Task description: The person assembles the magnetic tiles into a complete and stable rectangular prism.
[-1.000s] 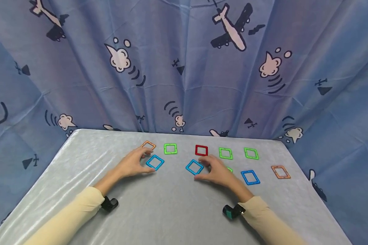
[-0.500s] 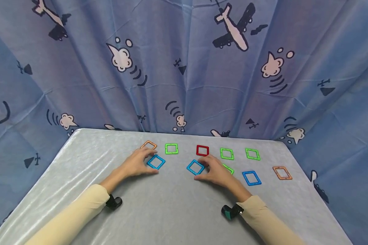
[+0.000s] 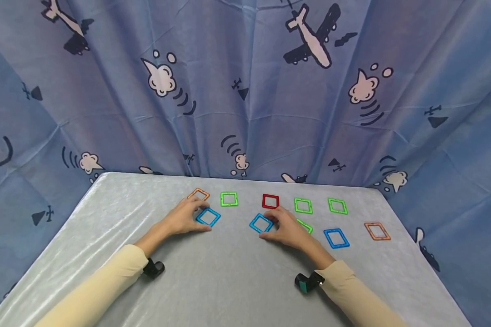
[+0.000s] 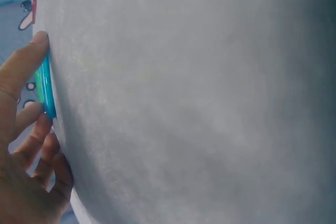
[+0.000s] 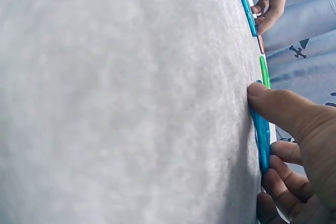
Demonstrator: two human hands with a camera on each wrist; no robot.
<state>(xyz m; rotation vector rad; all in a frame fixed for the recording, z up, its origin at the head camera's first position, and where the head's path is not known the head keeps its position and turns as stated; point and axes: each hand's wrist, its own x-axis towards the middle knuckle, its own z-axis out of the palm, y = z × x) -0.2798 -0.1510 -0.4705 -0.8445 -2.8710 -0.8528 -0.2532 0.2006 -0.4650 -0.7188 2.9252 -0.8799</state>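
In the head view, my left hand [image 3: 182,219] holds a blue square magnetic tile [image 3: 215,221], an open frame, with thumb at its near corner and fingers at its far left side. My right hand [image 3: 285,229] pinches a second blue square tile [image 3: 255,219], thumb at the near corner and fingertips at the right side. Both tiles lie low over the table, a gap between them. The left wrist view shows the left tile [image 4: 47,87] edge-on between thumb [image 4: 31,56] and fingers. From the right wrist, the other blue tile [image 5: 261,135] appears edge-on likewise.
Behind the hands lie an orange tile [image 3: 199,189], a green tile [image 3: 229,193], a red tile [image 3: 271,195] and two more green ones. A partly hidden green tile [image 3: 305,224], a darker blue tile [image 3: 339,246] and an orange tile [image 3: 376,223] lie right. A patterned curtain [image 3: 245,91] hangs behind.
Since the first frame, my left hand has shifted slightly right around its blue tile. Over the last half second, hands and tiles stay almost still.
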